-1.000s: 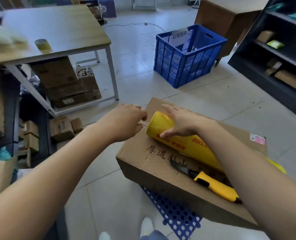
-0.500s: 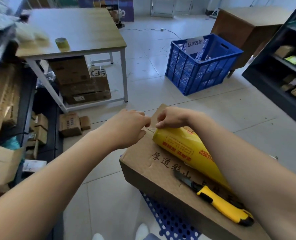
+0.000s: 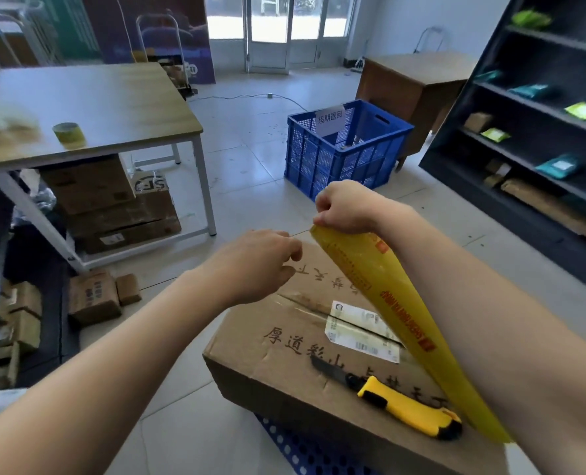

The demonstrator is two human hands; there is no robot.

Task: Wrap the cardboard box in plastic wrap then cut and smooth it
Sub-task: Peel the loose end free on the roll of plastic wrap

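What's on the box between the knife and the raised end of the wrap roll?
A white shipping label stuck flat on the cardboard box; the head view shows it.

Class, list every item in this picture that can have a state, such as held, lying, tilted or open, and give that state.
cardboard box, flaps shut, no wrap visible on it.
plastic wrap roll, tilted, far end raised.
utility knife, lying on the box, blade out.
right hand, grips the roll's raised end.
left hand, fingers curled; whether it holds film cannot be told.
blue crate, upright, open-topped.
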